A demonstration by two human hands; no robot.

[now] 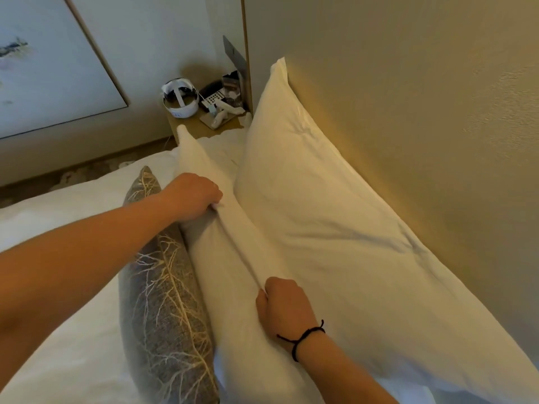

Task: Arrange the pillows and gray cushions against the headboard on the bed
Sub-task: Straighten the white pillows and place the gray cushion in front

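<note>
A large white pillow (pixel 320 217) leans against the beige headboard (pixel 408 112). In front of it stands a second white pillow (pixel 230 275) on its edge. My left hand (pixel 195 196) grips this front pillow's top edge near its far end. My right hand (pixel 283 310), with a black cord on the wrist, grips the same top edge nearer to me. A gray cushion (pixel 166 310) with a pale branch pattern stands on edge just left of the front pillow, partly under my left forearm.
White bedding (pixel 73 330) covers the bed to the left. A wooden nightstand (pixel 192 126) at the bed's far corner holds a white headset (pixel 179 97), a remote and small items. A framed picture (pixel 52 68) hangs on the far wall.
</note>
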